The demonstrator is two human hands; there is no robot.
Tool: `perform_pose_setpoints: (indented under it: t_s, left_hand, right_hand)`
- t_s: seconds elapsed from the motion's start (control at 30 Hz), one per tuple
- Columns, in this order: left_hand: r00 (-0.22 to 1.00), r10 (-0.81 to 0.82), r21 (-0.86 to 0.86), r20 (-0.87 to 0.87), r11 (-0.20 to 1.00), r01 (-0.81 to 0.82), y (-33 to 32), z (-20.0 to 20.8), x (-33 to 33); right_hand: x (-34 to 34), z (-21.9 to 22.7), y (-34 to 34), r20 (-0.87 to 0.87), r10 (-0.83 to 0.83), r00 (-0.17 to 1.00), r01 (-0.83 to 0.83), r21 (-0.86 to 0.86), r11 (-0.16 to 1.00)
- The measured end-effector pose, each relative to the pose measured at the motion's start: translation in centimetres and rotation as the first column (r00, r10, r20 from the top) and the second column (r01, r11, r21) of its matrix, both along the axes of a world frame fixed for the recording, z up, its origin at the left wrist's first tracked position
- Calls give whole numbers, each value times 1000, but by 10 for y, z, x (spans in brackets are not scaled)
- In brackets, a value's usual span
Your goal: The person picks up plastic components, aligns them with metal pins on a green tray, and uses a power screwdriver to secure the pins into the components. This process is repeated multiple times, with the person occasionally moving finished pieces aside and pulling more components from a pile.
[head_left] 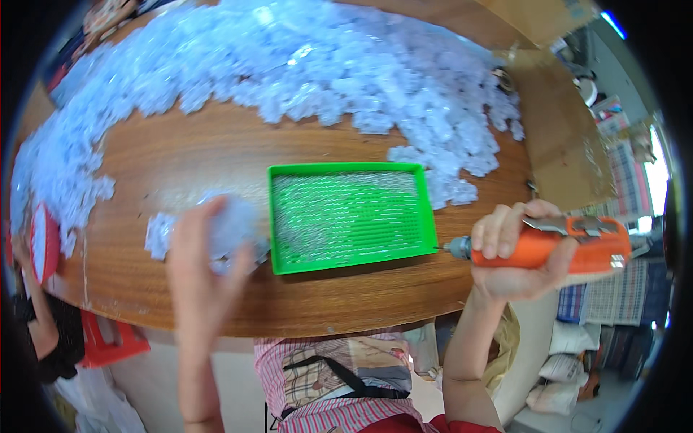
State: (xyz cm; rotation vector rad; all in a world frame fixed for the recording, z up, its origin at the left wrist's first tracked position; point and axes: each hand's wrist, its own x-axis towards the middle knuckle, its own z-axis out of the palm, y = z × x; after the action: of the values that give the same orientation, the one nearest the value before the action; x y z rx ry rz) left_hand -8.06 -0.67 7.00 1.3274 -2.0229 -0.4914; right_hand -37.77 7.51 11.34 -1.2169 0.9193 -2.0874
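While a heap of pale blue translucent pieces curves along the far side of the brown table, a green rectangular tray lies near the middle, holding rows of small silvery parts. On the right, the right grip is wrapped around an orange power screwdriver; the tool points left, its slim bit ending at the tray's right rim, contact uncertain. To the left of the tray, the blurred left grip curves about a pale piece; whether the fingers pinch it, I cannot tell. Another pale cluster lies just left of that grip. A cardboard wall borders the table's right side.
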Motion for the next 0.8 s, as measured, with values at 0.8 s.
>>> perform_pose_setpoints:
  t_s: [0.8]
  left_hand:
    - [389, -621, -27, 680, 509, 860, -66, -44, -296]
  right_hand:
    - [-52, -20, 33, -7, -322, 947, 321, 95, 942]
